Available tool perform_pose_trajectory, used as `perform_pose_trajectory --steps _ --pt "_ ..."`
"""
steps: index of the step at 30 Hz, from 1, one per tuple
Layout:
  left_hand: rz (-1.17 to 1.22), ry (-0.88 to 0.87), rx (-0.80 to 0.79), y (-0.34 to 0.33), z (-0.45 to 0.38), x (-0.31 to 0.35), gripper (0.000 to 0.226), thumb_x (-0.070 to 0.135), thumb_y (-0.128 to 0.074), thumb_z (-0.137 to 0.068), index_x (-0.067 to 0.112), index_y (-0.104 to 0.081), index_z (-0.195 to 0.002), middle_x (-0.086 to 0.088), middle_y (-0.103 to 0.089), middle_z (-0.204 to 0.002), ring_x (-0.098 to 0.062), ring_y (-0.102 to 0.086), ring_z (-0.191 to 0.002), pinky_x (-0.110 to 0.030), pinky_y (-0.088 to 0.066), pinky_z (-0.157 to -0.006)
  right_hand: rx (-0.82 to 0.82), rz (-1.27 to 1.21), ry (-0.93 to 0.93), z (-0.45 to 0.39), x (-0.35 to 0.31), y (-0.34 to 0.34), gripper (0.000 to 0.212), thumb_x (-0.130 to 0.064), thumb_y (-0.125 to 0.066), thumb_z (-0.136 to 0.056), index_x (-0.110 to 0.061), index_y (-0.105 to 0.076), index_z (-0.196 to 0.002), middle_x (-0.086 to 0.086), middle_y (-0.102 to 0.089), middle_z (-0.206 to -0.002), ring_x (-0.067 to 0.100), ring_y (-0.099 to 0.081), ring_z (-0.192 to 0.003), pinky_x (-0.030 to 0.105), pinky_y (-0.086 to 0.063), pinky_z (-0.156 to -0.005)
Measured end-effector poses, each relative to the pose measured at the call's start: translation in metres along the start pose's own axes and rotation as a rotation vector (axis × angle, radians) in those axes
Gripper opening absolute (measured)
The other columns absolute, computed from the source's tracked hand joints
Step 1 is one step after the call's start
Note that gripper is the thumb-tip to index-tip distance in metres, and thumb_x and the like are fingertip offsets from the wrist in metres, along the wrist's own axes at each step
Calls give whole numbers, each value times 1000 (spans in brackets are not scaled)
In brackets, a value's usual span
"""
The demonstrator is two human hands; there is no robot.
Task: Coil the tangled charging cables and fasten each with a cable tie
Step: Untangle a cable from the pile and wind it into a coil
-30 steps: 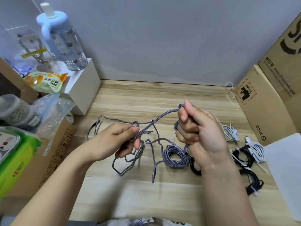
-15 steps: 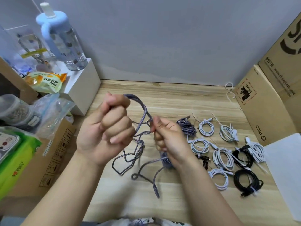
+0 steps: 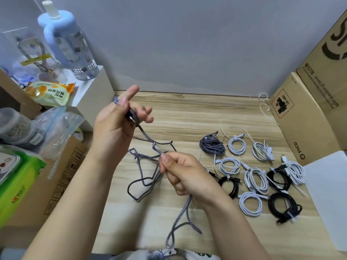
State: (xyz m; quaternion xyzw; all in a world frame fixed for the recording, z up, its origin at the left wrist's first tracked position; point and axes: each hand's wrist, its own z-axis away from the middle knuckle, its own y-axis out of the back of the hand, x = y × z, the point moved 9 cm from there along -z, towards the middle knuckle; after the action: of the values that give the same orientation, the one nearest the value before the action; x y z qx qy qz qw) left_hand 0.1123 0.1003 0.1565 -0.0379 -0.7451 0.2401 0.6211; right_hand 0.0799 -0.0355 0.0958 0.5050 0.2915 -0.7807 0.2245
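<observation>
A grey-blue braided cable (image 3: 148, 173) lies in loose tangled loops on the wooden table (image 3: 197, 113). My left hand (image 3: 114, 124) is raised above the table's left side and grips the cable's dark plug end, with the index finger sticking up. Lower down, my right hand (image 3: 180, 173) pinches the same cable between thumb and fingers; the cable runs on through that hand and trails toward my lap. A coiled grey braided cable (image 3: 212, 145) and several coiled, tied white cables (image 3: 236, 145) and black cables (image 3: 283, 205) lie to the right.
Loose white cable ties (image 3: 262, 107) lie by the cardboard boxes (image 3: 308, 113) on the right. A white sheet (image 3: 328, 194) covers the right front corner. On the left are a blue water bottle (image 3: 65, 44) on a white box, a snack bag, plastic bags and a green packet.
My left hand has opened from a fist and moved up-left, still holding the plug end. My right hand dropped lower and nearer me, sliding along the cable, which now trails toward my lap.
</observation>
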Motion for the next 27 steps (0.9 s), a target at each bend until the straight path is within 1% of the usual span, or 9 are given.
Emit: perform_pose_trajectory --steps 6,9,11,14,17,20,22,25,27 --pt "-301 -46 -29 3 -4 1 46 13 -33 -94 37 -71 -100 3 -72 -99 -15 -70 -92 -44 -35 -109 -40 -154 39 15 -7 1 18 -13 -73 -74 -12 -56 -76 -8 -46 -50 5 -41 -40 18 -41 -44" --pt "-347 -11 -26 10 -7 -11 44 14 -33 -98 17 -34 -142 8 -64 -118 -14 -67 -102 -33 -41 -105 -99 -161 46 22 -9 -6 15 -4 -66 -81 -13 -57 -88 -5 -50 -55 9 -50 -41 21 -47 -46" --pt "-487 12 -68 14 -9 -21 62 20 -35 -98 10 -2 -150 13 -63 -117 -11 -66 -103 -24 -41 -102 -141 -57 38 26 -10 -14 15 -4 -51 -94 -18 -57 -97 -4 -44 -54 5 -42 -35 16 -37 -38" --pt "-786 28 -238 2 1 -34 67 31 -38 -90 23 -4 -147 24 -68 -101 -5 -68 -94 -15 -44 -94 -14 179 167 27 -27 -4 22 -14 -47 -97 -27 -63 -90 -10 -38 -52 -1 -29 -36 9 -23 -39" --pt "-979 31 -334 -10 16 -39 68 33 -40 -85 20 -14 -147 24 -69 -85 -6 -63 -77 -10 -43 -77 142 390 362 30 -57 12 20 -27 -49 -86 -36 -64 -77 -11 -44 -50 0 -40 -40 8 -30 -44" --pt "-756 160 -339 -14 27 -42 49 33 -43 -85 27 -44 -134 10 -45 -47 -9 -39 -44 -21 -36 -48 217 465 500 34 -78 22 19 -24 -50 -87 -35 -61 -77 -18 -49 -51 -1 -45 -45 6 -31 -49" --pt "-549 265 -374 -15 32 -45 38 44 -49 -86 21 -63 -114 12 -30 -50 -6 -27 -43 -15 -26 -42 272 440 561 35 -86 28 17 -24 -53 -87 -35 -62 -77 -16 -48 -51 0 -45 -45 6 -30 -49" --pt "-396 451 -618 -32 52 -49 58 69 -61 -72 14 -71 -86 12 -26 -49 -5 -21 -41 -12 -18 -40 348 378 584 31 -90 40 13 -26 -58 -83 -32 -64 -73 -15 -48 -48 1 -41 -44 8 -29 -49" --pt "-257 518 -778 -42 67 -46 44 61 -65 -75 17 -70 -75 11 -27 -45 -6 -19 -38 -13 -16 -40 394 339 556 25 -88 47 11 -28 -62 -80 -28 -64 -69 -11 -44 -45 2 -36 -42 11 -29 -46"
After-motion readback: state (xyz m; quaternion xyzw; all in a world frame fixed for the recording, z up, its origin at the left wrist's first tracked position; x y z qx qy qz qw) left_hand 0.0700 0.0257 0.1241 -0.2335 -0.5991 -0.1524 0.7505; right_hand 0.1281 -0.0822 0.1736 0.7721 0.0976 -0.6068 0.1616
